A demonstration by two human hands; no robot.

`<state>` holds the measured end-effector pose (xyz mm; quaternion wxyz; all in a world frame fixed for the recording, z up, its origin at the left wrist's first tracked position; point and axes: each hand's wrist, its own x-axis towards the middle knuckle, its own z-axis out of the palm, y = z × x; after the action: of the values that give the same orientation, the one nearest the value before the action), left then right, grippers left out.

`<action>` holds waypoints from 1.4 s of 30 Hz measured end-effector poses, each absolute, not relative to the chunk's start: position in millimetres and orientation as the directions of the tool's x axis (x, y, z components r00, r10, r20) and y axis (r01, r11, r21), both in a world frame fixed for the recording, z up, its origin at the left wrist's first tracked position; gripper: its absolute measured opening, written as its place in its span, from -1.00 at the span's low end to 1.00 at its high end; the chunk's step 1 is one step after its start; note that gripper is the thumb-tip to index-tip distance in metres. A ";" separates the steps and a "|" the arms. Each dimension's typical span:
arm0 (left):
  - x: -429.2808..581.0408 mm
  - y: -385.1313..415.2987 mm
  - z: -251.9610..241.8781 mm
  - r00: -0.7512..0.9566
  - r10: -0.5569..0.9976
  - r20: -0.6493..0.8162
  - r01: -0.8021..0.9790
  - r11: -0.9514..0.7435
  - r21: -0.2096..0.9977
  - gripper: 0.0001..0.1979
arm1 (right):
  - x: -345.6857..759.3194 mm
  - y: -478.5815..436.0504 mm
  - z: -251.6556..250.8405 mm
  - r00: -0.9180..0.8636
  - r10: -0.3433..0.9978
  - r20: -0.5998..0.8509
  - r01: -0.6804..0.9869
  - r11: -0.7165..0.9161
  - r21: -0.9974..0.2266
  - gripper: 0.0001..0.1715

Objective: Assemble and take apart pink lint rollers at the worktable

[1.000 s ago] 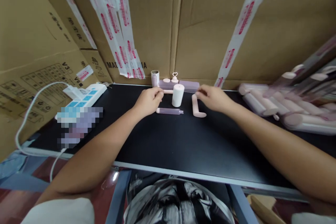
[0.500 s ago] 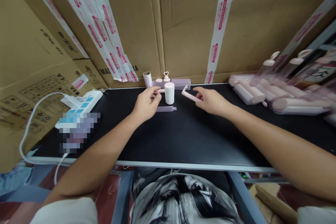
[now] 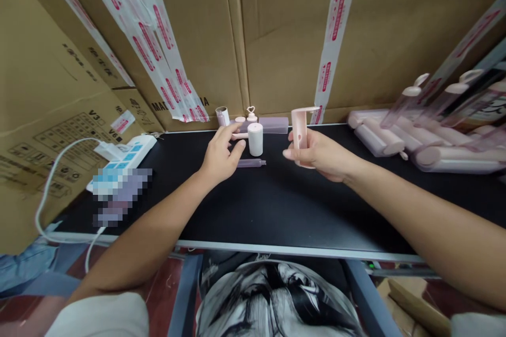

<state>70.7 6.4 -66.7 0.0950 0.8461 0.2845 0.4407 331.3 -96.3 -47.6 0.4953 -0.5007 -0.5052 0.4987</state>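
Our right hand (image 3: pixel 322 155) grips the pink bracket (image 3: pixel 299 129), but our left hand (image 3: pixel 221 155) (loosely spread) could topple the white cylinder (image 3: pixel 255 141) by brushing it.

The left carton (image 3: pixel 51 110) reads "V3" and "V6". On the rear cardboard (image 3: pixel 282 37), "MA" and a final "A" flank the tape (image 3: pixel 176 101), whose red print (image 3: pixel 161 25) is illegible.

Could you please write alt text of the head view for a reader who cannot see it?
A person's right hand holds a pink part over a black table; the left hand, open, is near a white cylinder. Pink tubes lie piled at the right, a power strip is at the left, and cardboard stands behind.
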 end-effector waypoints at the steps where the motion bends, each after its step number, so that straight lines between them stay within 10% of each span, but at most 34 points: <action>1: 71.6 7.8 -66.6 0.458 0.566 0.685 0.419 -0.817 0.396 -0.52 | 330.6 -95.6 -47.4 0.014 1.000 -0.007 -0.057 -0.006 -0.998 -0.50; 6: 87.2 16.3 -72.7 0.523 0.626 0.579 0.485 -0.777 0.402 -0.35 | 335.8 -82.5 -51.1 0.160 0.969 -0.187 -0.298 -0.133 -0.945 -0.90; 18: 107.8 37.7 -95.4 0.485 0.802 0.349 0.428 -0.566 0.705 -0.23 | 317.1 -65.4 -75.5 0.018 0.935 -0.353 -0.419 -0.314 -0.852 -0.72; 29: 116.7 22.6 -84.1 0.533 0.698 0.478 -0.057 -0.534 0.844 0.03 | 307.2 -76.1 -62.2 -0.054 0.983 -0.175 -0.517 -0.177 -0.838 -0.80; 36: 112.8 2.4 -74.1 0.569 0.673 0.472 -0.024 -0.560 0.828 0.10 | 298.8 -86.3 -66.3 0.059 0.986 -0.156 -0.412 -0.118 -0.904 -0.93; 42: 109.8 -21.6 -67.1 0.599 0.702 0.386 -0.052 -0.447 0.893 0.08 | 299.7 -85.8 -73.1 0.165 0.985 -0.046 -0.357 0.017 -0.934 -0.66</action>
<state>109.8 -21.6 -67.1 0.4800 0.7543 0.2153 0.3929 299.7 -85.8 -73.1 0.6197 -0.4454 -0.3525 0.5416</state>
